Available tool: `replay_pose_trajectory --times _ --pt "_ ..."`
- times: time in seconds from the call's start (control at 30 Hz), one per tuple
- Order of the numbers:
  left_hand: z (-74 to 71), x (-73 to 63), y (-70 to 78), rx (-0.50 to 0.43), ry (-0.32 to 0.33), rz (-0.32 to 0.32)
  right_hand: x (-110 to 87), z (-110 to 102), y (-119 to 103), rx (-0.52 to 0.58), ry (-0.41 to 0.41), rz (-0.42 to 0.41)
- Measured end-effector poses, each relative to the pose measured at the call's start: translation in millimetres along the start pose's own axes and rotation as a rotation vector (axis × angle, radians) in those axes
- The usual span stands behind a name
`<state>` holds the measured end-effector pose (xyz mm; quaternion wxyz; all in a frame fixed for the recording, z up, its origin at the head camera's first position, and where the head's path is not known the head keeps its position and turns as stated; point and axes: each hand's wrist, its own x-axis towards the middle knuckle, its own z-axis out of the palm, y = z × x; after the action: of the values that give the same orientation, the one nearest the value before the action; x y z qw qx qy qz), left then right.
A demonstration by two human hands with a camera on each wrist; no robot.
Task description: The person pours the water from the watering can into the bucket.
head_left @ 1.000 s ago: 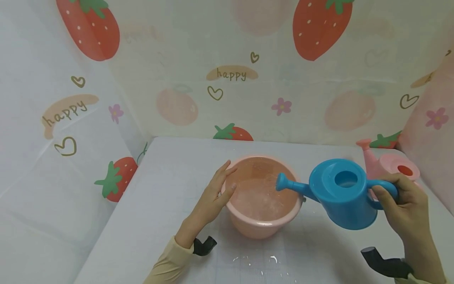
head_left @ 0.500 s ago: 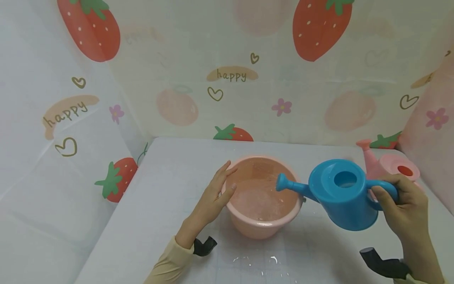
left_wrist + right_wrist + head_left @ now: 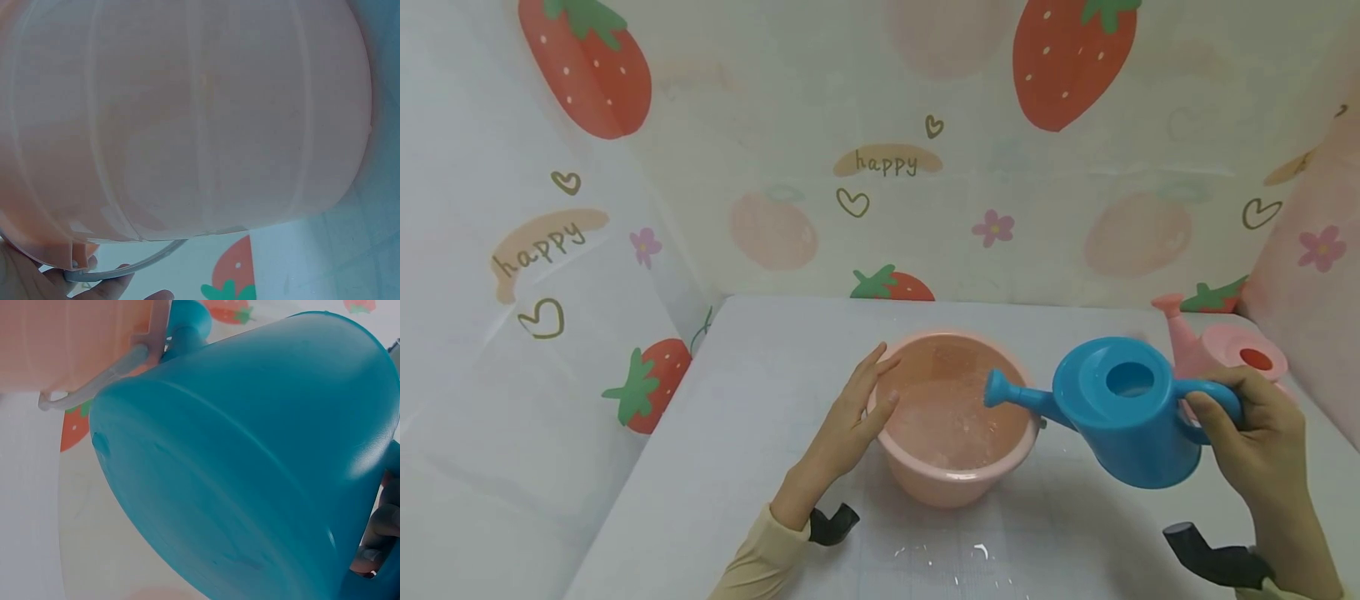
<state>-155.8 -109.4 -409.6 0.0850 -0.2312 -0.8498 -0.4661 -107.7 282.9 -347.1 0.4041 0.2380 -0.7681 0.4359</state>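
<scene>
A blue watering can [image 3: 1150,450] is held by its handle in my right hand [image 3: 1262,442]. Its spout reaches over the right rim of a pink bucket [image 3: 951,487], and the rose end sits above the bucket's opening. Water shows inside the bucket. My left hand [image 3: 850,417] rests on the bucket's left rim with fingers spread. In the left wrist view the bucket's wall [image 3: 206,125] fills most of the picture, with its grey handle [image 3: 137,265] by my fingers. The right wrist view shows the can's underside [image 3: 187,500], raised and tilted.
Behind the blue can, a pink watering can [image 3: 1232,346] stands at the right rear of the white table [image 3: 760,358]. Small water drops [image 3: 981,552] lie on the table in front of the bucket. Printed cloth walls [image 3: 1045,183] close off the back and sides.
The head view has shifted very slightly. Both hands, the bucket and the blue watering can stay nearly in place.
</scene>
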Motion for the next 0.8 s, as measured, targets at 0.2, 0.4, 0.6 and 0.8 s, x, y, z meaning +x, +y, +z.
replay_pose_trajectory --times 0.2,0.4,0.6,0.8 --pt "-0.4 -1.0 1.0 0.0 -0.001 0.001 0.0 0.6 -0.4 0.01 0.005 -0.012" --pt "-0.4 -0.9 1.0 0.007 0.001 -0.002 -0.6 0.4 0.6 -0.002 0.011 0.016" --pt "0.0 -0.5 0.9 0.005 0.0 -0.002 -0.2 0.4 1.0 0.013 0.011 0.018" --pt "-0.4 -0.6 0.8 0.017 0.0 0.0 0.5 0.6 0.3 0.025 0.011 0.007"
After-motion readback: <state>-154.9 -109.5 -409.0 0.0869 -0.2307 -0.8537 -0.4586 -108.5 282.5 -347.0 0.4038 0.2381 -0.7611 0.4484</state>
